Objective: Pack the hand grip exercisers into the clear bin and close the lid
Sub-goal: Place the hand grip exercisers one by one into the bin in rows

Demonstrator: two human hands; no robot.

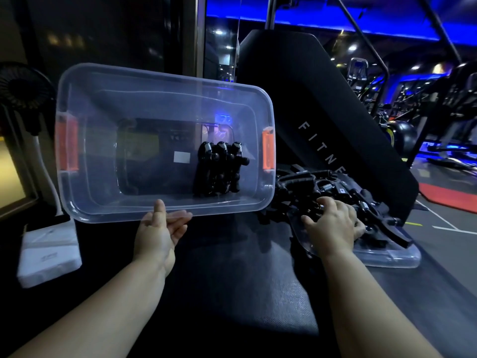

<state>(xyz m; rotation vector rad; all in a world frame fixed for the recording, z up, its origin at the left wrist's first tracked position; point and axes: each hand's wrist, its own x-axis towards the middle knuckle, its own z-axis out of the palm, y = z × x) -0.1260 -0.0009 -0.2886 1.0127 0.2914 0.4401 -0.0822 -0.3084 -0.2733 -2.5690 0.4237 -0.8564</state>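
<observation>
The left hand [160, 231] pinches the near rim of the tilted clear plastic bin with orange latches [103, 104] — black spring hand grip exercisers [219, 169] lie inside toward three o'clock. At four o'clock the right hand [333, 224] rests on the loose pile of black exercisers [322, 186] atop the flat clear plastic lid [387, 257] — whether it grasps one, cannot tell.

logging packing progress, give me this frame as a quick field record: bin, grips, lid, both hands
bin: clear bin tilted up toward the camera, open, lid off
inside: a few hand grip exercisers clustered near its right end
not yet packed: pile of black exercisers to the right, lying on the clear lid
left hand: grips the bin's near rim, thumb on top
right hand: on the pile; grasp unclear
latches: orange latches, one at each end
</observation>
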